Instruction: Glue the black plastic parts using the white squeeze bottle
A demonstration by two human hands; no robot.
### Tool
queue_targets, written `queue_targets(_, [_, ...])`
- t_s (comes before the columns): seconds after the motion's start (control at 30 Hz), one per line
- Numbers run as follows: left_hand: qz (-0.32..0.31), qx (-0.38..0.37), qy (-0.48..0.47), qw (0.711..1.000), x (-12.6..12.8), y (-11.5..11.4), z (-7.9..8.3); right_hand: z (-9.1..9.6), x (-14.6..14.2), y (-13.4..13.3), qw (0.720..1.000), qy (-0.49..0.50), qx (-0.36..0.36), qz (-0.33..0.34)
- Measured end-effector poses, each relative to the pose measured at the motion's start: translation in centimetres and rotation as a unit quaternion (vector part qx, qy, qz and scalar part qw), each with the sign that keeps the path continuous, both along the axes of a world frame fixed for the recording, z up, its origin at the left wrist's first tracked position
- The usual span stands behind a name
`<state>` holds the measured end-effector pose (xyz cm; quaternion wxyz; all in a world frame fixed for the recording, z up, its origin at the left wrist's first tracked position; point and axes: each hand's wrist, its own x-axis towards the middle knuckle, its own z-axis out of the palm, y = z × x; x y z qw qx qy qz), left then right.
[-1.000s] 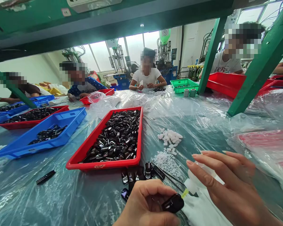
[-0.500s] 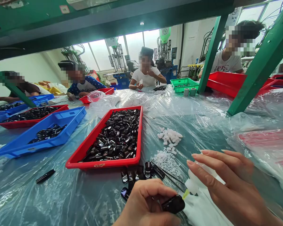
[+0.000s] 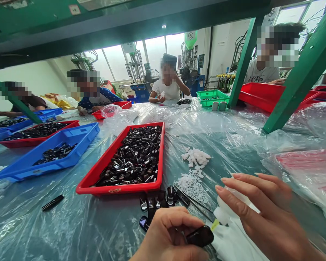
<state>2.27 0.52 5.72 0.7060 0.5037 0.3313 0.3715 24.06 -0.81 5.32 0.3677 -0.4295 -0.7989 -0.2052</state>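
Observation:
My left hand is closed on a small glossy black plastic piece, pinched between thumb and fingers. My right hand has its fingers stretched along a white squeeze bottle that it holds; the thumb is hidden. The bottle's yellow-green nozzle touches the end of the black piece, or lies just beside it. White cloth or paper lies below the bottle. Tweezers rest behind my left hand, beside several loose black pieces.
A red tray full of black pieces stands ahead, with a blue tray to its left. White bits and larger white pieces lie in piles. Plastic film covers the table. Green posts rise at right; several people sit opposite.
My hands, the black piece and the bottle hold nearly the same place. Across the table, the middle person's raised hand has moved up towards the head.

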Motion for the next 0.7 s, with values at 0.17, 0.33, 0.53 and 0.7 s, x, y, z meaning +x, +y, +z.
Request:
queue_targets(0.17, [-0.005,0.000,0.004,1.000,-0.1,0.0,-0.1,-0.2,0.4,0.1,0.999,-0.036,0.015,0.004])
queue_targets(0.33, [0.000,-0.005,0.004,1.000,-0.1,0.0,0.0,-0.2,0.5,0.2,0.999,-0.044,0.022,0.006])
queue_targets(0.53, [0.010,-0.017,0.006,1.000,0.0,0.3,0.3,0.3,-0.6,0.8,1.000,0.008,0.005,-0.012])
queue_targets(0.7, [0.053,-0.036,0.011,0.998,0.1,0.1,0.5,0.1,-1.1,1.4,0.998,0.046,-0.008,-0.036])
